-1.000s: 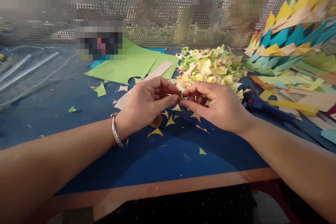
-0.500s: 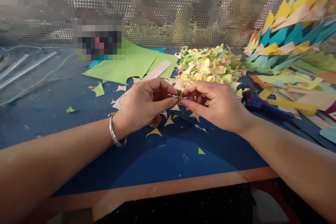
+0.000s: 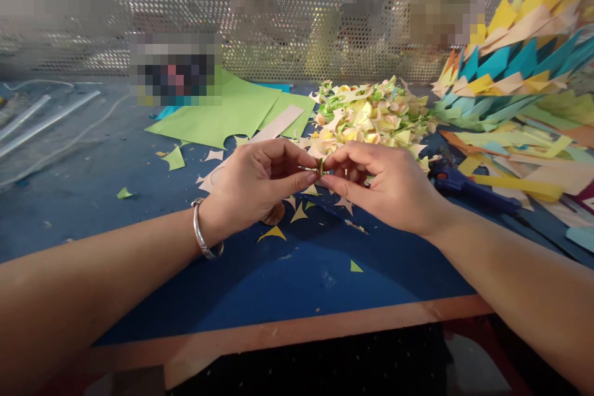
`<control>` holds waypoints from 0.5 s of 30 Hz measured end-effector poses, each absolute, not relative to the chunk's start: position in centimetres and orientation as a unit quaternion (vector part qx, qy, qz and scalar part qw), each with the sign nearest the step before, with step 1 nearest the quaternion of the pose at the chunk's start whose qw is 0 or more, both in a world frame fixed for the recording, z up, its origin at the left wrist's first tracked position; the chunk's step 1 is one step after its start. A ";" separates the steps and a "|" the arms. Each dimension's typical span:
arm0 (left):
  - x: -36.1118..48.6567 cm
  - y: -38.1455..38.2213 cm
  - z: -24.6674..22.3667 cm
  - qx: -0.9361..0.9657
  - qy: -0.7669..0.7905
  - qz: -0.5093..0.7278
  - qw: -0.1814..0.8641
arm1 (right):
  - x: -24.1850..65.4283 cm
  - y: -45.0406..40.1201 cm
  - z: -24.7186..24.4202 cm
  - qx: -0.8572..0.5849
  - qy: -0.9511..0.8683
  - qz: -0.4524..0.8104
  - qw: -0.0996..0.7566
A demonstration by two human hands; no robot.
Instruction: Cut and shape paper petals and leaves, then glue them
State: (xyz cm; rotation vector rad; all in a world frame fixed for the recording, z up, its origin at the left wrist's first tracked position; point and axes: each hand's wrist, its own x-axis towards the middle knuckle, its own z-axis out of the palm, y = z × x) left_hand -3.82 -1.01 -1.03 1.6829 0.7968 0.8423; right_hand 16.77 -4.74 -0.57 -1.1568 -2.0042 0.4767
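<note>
Between my two hands, held at the fingertips, is a small piece of green paper [image 3: 320, 166], folded or curled; its exact shape is mostly hidden. My left hand [image 3: 262, 176], with a silver bangle on the wrist, pinches it from the left between thumb and index finger. From the right, the thumb and index finger of my right hand [image 3: 383, 185] pinch it too. Just behind the hands lies a heap of small folded paper flowers [image 3: 371, 114] in cream, peach and green. Paper offcuts [image 3: 299, 213] are scattered on the blue table under my fingers.
Green paper sheets [image 3: 208, 111] lie at the back left, near clear plastic sticks [image 3: 51, 124]. A blue glue gun [image 3: 473, 189] rests right of my right hand, beside paper strips [image 3: 524, 167]. Layered folded-paper work [image 3: 515, 65] rises behind them, before a perforated metal screen [image 3: 297, 31].
The green piece has turned slightly between my fingertips and shifted a touch to the right. Both hands otherwise stay in nearly the same place.
</note>
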 end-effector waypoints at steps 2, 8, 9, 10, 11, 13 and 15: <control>-3.8 -1.0 -1.1 0.701 0.333 0.354 0.523 | 16.7 -4.7 -0.6 -0.451 -0.786 0.184 0.380; -3.7 -1.2 -0.9 0.694 0.346 0.354 0.522 | 16.8 -4.7 -0.7 -0.440 -0.791 0.179 0.386; -3.7 -1.2 -0.8 0.696 0.349 0.352 0.519 | 16.8 -4.7 -0.7 -0.439 -0.792 0.177 0.386; -3.8 -1.2 -0.8 0.698 0.351 0.351 0.516 | 16.9 -4.7 -0.7 -0.439 -0.793 0.175 0.385; -3.8 -1.2 -0.8 0.700 0.352 0.351 0.512 | 16.8 -4.7 -0.7 -0.439 -0.794 0.173 0.384; -3.8 -1.1 -0.9 0.707 0.351 0.355 0.501 | 16.8 -4.7 -0.7 -0.441 -0.793 0.173 0.382; -3.8 -1.0 -1.0 0.713 0.348 0.364 0.488 | 16.8 -4.7 -0.7 -0.445 -0.791 0.175 0.382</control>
